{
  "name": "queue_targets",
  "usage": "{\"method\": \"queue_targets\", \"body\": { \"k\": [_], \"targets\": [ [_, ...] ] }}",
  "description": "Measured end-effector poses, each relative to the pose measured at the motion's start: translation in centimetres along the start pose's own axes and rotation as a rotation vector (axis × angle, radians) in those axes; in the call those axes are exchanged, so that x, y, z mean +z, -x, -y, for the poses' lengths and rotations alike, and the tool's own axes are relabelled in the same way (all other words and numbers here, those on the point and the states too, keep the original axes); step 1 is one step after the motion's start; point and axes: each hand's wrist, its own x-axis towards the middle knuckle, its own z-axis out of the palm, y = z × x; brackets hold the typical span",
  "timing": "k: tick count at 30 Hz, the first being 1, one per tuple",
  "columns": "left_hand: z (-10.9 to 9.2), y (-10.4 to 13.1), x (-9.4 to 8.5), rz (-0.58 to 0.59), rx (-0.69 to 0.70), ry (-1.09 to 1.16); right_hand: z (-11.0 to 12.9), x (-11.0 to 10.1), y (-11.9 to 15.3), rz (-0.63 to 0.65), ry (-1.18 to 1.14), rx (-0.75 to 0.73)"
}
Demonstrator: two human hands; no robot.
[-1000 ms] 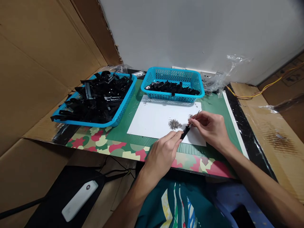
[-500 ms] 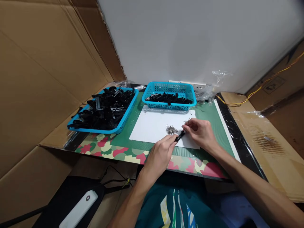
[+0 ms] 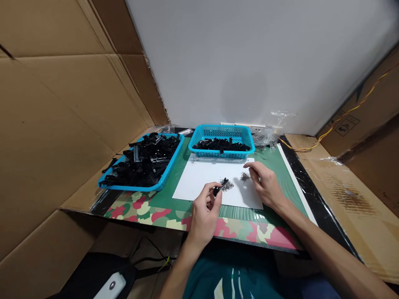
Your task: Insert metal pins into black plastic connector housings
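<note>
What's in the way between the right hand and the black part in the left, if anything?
Nothing visible blocks it. Between the right hand and the black part in the left hand, I see only two low piles of metal bits on the white sheet.

Right of the frame's centre, the right hand (image 3: pixel 266 183) is now apart from the black part (image 3: pixel 217 190), which the left hand (image 3: pixel 203 212), newly turned over, holds against the larger metal pile (image 3: pixel 229 185).

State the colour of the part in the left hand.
The part in the left hand is black; the head view shows it best.
</note>
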Motion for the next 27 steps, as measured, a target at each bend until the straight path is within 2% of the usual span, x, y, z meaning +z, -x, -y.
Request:
{"method": "queue_targets", "body": {
  "k": [4,10,15,18,23,27],
  "targets": [
    [0.5,-0.2,-0.2,-0.021,-0.034,0.088,-0.1,0.5,-0.3,0.074,0.069,-0.016],
    [1.2,-0.6,-0.8,-0.159,-0.109,0.278,0.5,0.9,-2.5,0.216,0.075,0.054],
    [1.5,-0.7,-1.1,-0.126,-0.186,0.351,1.0,2.6,-5.1,0.48,0.042,0.081],
    [1.5,-0.5,-0.9,-0.102,-0.2,0.363,0.9,3.6,-5.8,0.561,0.044,0.116],
    [1.5,-0.6,-0.7,-0.09,-0.179,0.357,0.6,4.1,-5.8,0.592,0.061,0.11],
    [1.6,-0.8,-0.6,-0.069,-0.167,0.325,0.5,3.5,-5.4,0.549,0.083,0.107]
  ]
}}
